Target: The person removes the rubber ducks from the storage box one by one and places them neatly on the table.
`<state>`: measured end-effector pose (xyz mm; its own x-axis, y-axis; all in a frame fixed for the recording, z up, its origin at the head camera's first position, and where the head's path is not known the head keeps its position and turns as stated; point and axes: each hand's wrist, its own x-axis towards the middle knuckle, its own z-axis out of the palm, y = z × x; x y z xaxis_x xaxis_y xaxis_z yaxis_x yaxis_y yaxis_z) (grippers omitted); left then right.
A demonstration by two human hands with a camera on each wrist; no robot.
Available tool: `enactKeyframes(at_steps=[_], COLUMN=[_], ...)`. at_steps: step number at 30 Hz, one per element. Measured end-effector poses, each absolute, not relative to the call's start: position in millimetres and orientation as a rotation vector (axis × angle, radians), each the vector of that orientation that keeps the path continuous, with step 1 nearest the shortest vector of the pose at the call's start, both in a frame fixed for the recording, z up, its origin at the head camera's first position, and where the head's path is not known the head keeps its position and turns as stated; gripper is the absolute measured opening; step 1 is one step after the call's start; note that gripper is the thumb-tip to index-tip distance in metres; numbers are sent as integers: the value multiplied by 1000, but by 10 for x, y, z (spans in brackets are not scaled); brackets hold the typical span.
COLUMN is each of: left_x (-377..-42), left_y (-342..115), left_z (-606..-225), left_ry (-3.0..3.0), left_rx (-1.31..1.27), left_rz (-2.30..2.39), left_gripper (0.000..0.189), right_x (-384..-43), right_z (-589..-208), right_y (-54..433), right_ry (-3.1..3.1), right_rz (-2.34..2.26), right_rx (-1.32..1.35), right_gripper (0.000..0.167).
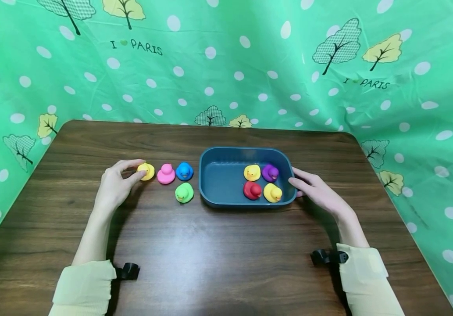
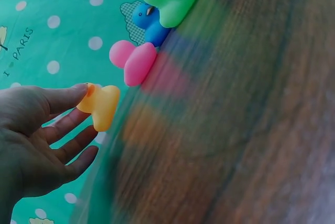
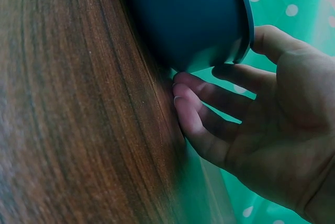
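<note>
The left hand [image 1: 115,184] pinched a yellow duck [image 1: 146,171] beside the pink duck [image 1: 165,174], left of the tray [image 1: 222,182]; the right hand [image 1: 317,189] gripped the tray's right rim. The yellow duck seemed light, soft and smooth, probably best taken gently across its rounded sides.

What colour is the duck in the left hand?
The duck in the left hand is yellow, seen best in the left wrist view.

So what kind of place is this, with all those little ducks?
Probably an indoor spot set up for filming, though the rest of the room is hidden. A green polka-dot cloth hangs behind a wood-grain table with rubber ducks, and the person wears black wrist gadgets.
</note>
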<state>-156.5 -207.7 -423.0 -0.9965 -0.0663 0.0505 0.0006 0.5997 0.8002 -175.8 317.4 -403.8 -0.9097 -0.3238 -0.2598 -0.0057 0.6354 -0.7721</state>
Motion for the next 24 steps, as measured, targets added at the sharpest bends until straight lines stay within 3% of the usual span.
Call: enactKeyframes(at_steps=[24], left_x=[-1598], left_y=[-2083], left_z=[-4279], left_ry=[-2771], left_rx=[84], left_rz=[-1366], left_gripper=[40], right_x=[-1784], right_z=[-4053], right_y=[3184], right_ry=[2485], right_rz=[-1157], right_rx=[-262], right_gripper=[64])
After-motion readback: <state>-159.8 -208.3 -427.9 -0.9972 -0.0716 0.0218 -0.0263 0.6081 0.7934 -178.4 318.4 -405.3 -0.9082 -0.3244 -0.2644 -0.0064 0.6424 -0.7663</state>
